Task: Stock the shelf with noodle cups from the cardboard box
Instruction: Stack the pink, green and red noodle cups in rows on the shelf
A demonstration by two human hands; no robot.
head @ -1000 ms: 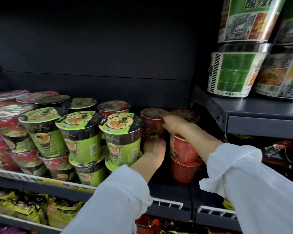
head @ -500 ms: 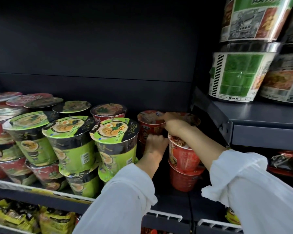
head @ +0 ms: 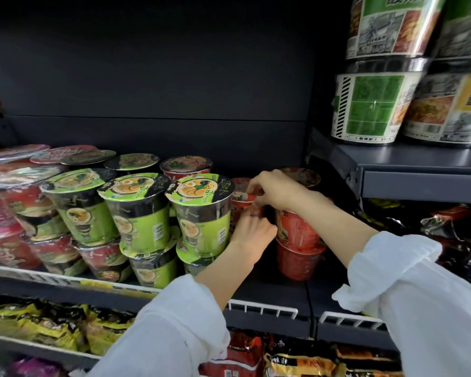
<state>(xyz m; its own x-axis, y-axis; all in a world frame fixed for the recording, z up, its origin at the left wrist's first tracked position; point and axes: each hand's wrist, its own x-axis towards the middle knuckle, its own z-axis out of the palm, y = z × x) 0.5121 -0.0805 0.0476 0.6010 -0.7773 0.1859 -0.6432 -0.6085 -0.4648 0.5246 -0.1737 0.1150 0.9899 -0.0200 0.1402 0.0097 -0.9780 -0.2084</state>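
Fingers of both hands curled around glossy tapered red noodle cup (head: 241, 205), left hand (head: 252, 231), right hand (head: 276, 190)

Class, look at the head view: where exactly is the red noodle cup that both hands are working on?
The red noodle cup stands at the back of the middle shelf, centre of view, between the green noodle cup and the red stack, with both hands on it.

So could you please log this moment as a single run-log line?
left hand: grips rear red noodle cup | right hand: fingers on its rim | front red cup stack: beside | dark shelf: part-stocked
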